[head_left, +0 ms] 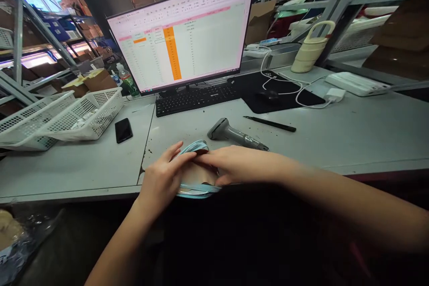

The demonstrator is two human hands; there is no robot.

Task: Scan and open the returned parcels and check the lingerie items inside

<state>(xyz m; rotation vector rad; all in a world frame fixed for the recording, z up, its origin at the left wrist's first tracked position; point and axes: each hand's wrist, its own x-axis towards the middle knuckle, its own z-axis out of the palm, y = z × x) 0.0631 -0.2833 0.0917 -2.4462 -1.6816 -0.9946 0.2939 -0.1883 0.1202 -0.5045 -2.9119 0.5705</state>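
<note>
At the table's front edge lies a small flat packet [196, 174], tan in the middle with light blue edges. My left hand [164, 176] rests on its left side, fingers curled over the top blue edge. From the right, my right hand [234, 165] lies flat across it, fingers pressed together on the packet. A grey barcode scanner [234, 135] lies on the table just beyond my hands.
A monitor [182, 35] showing a spreadsheet stands behind a black keyboard [196, 98]. Two white mesh baskets [67, 116] and a black phone [123, 130] sit at left. A black pen [270, 124], mouse [268, 96] on its mat, and white cables lie at right. Metal shelving surrounds the grey table [351, 134].
</note>
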